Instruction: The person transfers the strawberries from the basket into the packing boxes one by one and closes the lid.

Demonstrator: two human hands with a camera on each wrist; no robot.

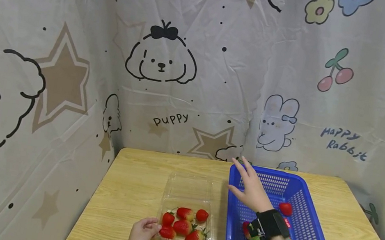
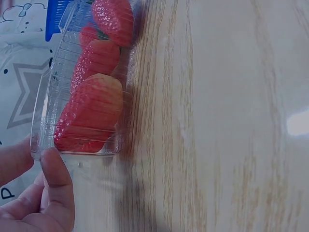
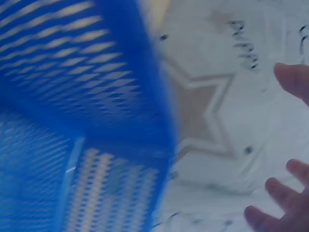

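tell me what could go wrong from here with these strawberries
The left hand pinches the clear plastic clamshell by its rim, so a tug might tip the loose strawberries. The right hand, fingers spread near the rim of the blue plastic basket, could bump it when it moves.

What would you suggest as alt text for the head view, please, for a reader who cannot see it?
A person's left hand pinches the edge of an open clear container of strawberries on a wood-grain table. The right hand, empty with fingers spread, is above a blue basket holding more strawberries.
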